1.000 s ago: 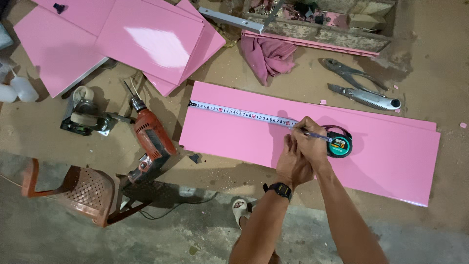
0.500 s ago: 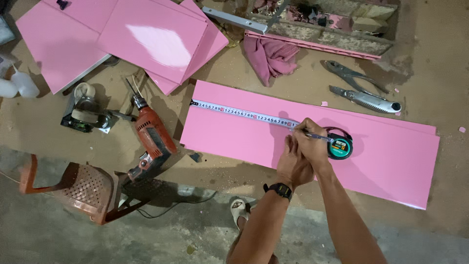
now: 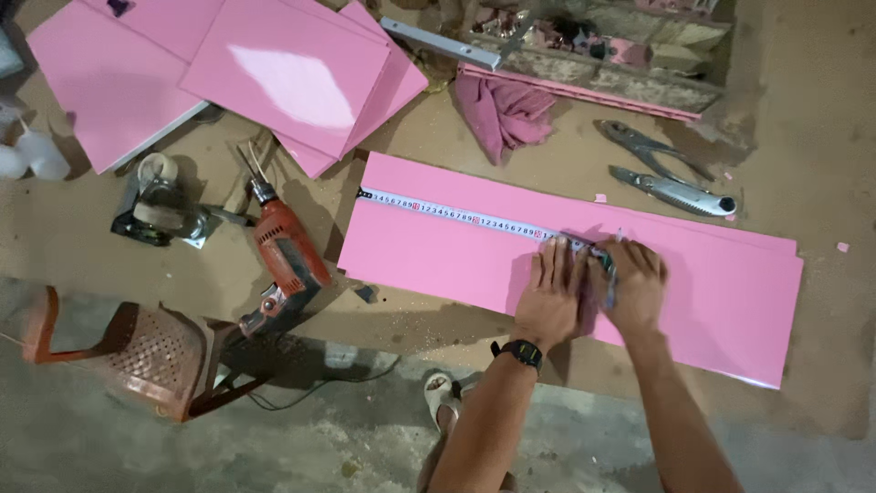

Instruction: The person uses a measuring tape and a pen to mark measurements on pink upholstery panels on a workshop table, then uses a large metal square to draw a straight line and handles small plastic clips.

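Both hands rest on the long pink panel [image 3: 438,246] near its right end — left hand [image 3: 550,297] flat, fingers spread, pinning the extended tape measure [image 3: 456,215]; right hand [image 3: 636,285] covers the tape case, grip unclear. Red drill [image 3: 285,251] lies left.

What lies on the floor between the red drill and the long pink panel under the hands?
In the head view, bare dusty floor separates the red drill from the long pink panel, apart from a small dark scrap.

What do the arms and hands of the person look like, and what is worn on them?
Both forearms are bare, with no sleeves in view. The left hand has a black wristwatch with a dark band at its wrist. The right hand wears no glove, and its wrist is bare.
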